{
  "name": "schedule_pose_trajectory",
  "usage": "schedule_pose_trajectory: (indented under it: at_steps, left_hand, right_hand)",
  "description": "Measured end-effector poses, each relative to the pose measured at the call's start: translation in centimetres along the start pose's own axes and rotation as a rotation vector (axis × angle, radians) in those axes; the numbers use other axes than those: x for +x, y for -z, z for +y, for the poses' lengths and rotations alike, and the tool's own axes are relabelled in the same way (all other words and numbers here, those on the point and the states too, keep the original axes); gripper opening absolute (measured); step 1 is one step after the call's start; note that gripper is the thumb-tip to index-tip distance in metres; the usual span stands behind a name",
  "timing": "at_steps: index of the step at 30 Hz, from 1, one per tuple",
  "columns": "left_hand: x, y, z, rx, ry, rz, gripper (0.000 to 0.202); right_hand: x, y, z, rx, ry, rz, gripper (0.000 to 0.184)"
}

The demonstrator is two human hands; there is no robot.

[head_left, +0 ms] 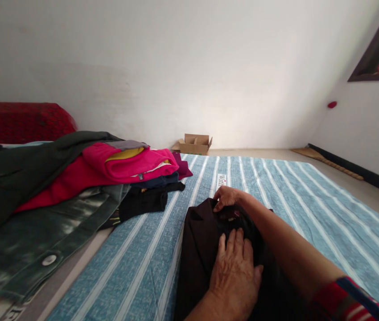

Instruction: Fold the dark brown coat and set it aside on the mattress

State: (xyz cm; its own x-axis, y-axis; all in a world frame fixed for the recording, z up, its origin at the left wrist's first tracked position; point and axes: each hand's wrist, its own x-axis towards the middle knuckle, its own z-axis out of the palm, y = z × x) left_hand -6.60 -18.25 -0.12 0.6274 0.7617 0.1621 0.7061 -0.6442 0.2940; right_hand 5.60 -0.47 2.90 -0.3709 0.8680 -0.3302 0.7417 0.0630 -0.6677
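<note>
A dark jacket (pixel 194 249) with a collar and lapel lies on the bed in front of me, its lower part running out of view at the bottom. A small label (pixel 232 216) shows inside its neck. My left hand (pixel 234 272) rests palm down on the jacket below the neck, fingers stretched out. Reaching in from the right, my right hand (pixel 227 197) has its fingers curled over the collar's far edge and grips it.
To the left is a heap of clothes, with a pink garment (pixel 136 167), a dark green garment (pixel 42 162) and a denim garment (pixel 76 223). Striped blue bedding (pixel 259 183) spreads beneath. Against the wall stands an open cardboard box (pixel 194 145). A red bundle (pixel 22 120) lies far left.
</note>
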Motion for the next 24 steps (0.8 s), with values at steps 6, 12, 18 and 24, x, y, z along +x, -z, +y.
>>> schedule_pose_trajectory:
  at_steps: [6, 12, 18, 24]
  left_hand:
    - [0.0, 0.1, 0.1, 0.008, -0.005, 0.017, 0.051]
    - [0.0, -0.1, -0.1, 0.025, -0.019, 0.004, 0.054]
    - [0.0, -0.1, -0.1, 0.04, -0.019, -0.014, 0.055]
    - [-0.1, -0.3, -0.2, 0.045, -0.019, 0.003, 0.055]
  right_hand:
    - [0.2, -0.2, 0.6, 0.108, 0.02, -0.002, 0.022]
    - [-0.2, 0.3, 1.2, 0.324, 0.095, 0.002, 0.026]
    - [-0.1, 0.3, 1.1, 0.334, 0.141, 0.068, 0.022]
    - [0.3, -0.2, 1.2, 0.227, 0.121, 0.12, 0.016]
